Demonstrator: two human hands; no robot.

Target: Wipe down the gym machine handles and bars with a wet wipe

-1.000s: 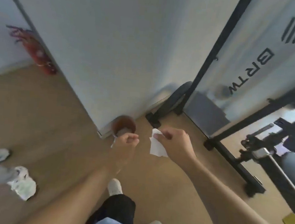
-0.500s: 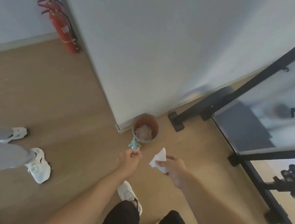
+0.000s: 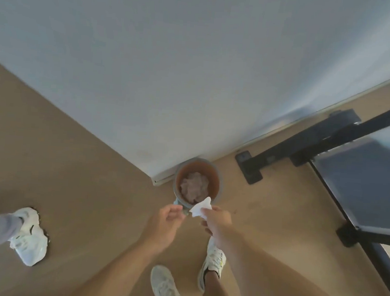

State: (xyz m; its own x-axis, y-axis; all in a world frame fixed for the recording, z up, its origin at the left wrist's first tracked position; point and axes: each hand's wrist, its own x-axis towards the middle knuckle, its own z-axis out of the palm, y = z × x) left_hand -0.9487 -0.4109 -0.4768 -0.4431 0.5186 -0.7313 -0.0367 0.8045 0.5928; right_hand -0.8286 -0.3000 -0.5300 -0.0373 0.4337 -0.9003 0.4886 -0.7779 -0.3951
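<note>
Crumpled white wet wipe (image 3: 200, 208), pinched in right hand (image 3: 217, 222), points up-right over round brown bin (image 3: 214, 181), nearer than before; left hand (image 3: 166, 222) fingers curled, grip unclear

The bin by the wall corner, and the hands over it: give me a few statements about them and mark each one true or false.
1. The right hand pinches a white wipe. True.
2. The bin is empty. False: crumpled wipes lie inside it.
3. The bin stands on the floor at the corner of the white wall. True.
4. The left hand grips a gym machine handle. False: it hovers near the bin's rim, with only a small bluish scrap at its fingertips; no handle is in it.
5. The black machine frame lies to the left of the bin. False: it is to the right.
</note>
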